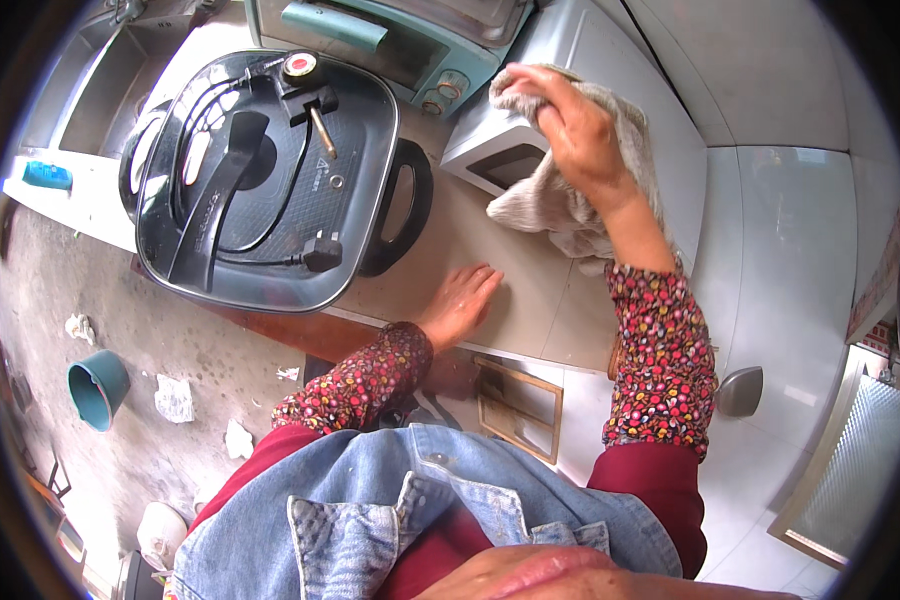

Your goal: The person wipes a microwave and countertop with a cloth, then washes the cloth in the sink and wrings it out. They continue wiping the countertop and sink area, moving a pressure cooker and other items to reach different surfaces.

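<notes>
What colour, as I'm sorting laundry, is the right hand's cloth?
Greyish beige; the cloth shows best in the head view.

Pale lettering (207,228) is borne by the long black handle (232,155) on the pan (315,205) at ten o'clock; a small triangular sign (323,165) is seen towards its three o'clock.

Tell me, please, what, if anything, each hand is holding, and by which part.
The right hand holds the cloth by its bunched upper part; the left hand holds nothing and rests on the counter.
</notes>
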Demonstrator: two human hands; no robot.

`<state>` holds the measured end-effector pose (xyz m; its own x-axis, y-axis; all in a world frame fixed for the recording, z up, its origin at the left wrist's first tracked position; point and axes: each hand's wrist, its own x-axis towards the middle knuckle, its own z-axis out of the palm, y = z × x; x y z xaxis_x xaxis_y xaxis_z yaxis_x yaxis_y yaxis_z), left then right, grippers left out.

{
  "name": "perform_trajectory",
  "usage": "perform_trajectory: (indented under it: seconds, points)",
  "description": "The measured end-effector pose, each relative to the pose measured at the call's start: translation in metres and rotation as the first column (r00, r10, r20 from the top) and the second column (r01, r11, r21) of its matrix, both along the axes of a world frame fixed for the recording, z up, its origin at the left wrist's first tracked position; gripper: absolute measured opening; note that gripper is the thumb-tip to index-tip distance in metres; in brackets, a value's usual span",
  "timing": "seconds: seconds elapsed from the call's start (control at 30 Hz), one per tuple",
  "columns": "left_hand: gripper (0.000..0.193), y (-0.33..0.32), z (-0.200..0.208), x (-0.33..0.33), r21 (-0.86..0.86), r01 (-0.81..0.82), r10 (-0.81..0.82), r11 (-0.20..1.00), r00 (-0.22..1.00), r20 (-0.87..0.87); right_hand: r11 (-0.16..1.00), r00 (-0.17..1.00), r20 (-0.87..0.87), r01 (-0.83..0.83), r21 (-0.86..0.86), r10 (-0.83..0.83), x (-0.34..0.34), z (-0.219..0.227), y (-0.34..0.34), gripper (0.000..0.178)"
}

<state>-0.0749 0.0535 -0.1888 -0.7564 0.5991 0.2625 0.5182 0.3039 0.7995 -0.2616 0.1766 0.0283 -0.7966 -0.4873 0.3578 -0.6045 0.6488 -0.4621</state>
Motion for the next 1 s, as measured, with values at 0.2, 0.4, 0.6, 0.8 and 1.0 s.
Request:
perform_trajectory:
  seconds: [0.2, 0.4, 0.6, 0.8, 1.0]
  points:
    - [0.057, 0.001, -0.003, -0.003, 0.031, -0.022, 0.022, 0.999, 1.000, -0.003, 0.998, 0.996, -0.077, 0.047, -0.037, -0.050, 0.044, 0.002, 0.010, 0.036]
    - [0.055, 0.001, 0.000, -0.007, 0.067, -0.001, -0.002, 0.998, 0.999, 0.038, 0.988, 0.958, -0.264, 0.138, 0.073, -0.114, 0.050, -0.011, 0.018, 0.039]
    - [0.056, 0.000, 0.008, -0.008, 0.042, -0.012, 0.011, 0.999, 1.000, 0.025, 0.955, 0.929, -0.337, -0.050, 0.294, 0.153, 0.012, -0.007, -0.013, 0.037]
    - [0.057, 0.001, -0.007, -0.009, 0.112, -0.019, 0.019, 0.994, 1.000, 0.002, 0.963, 0.899, -0.433, 0.055, 0.265, 0.067, 0.034, -0.007, 0.007, 0.039]
    - [0.057, -0.005, -0.007, 0.001, 0.130, 0.008, -0.015, 0.991, 0.999, 0.048, 0.698, 0.872, -0.351, 0.016, 0.716, 0.340, 0.015, -0.011, -0.040, 0.024]
